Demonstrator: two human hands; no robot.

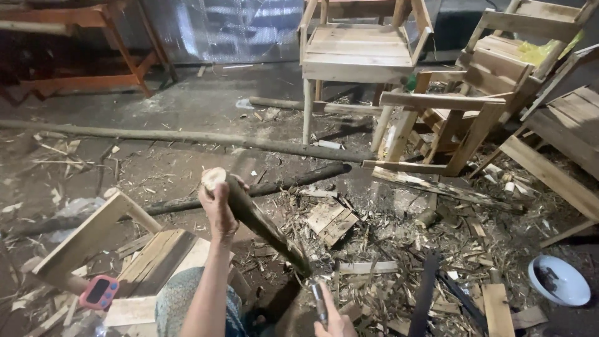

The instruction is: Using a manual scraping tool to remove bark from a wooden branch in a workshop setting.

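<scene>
My left hand grips the upper end of a dark, bark-covered wooden stick with a pale cut top. The stick slants down to the right, and its lower end rests on the littered floor. At the bottom edge my right hand is closed on the handle of a metal tool, just below the stick's lower end. The tool's working end is hard to make out.
Bare wooden chairs stand and lie at the back and right. Long poles lie across the dirt floor among shavings and offcuts. A small wooden frame and a pink timer sit at left, a white bowl at right.
</scene>
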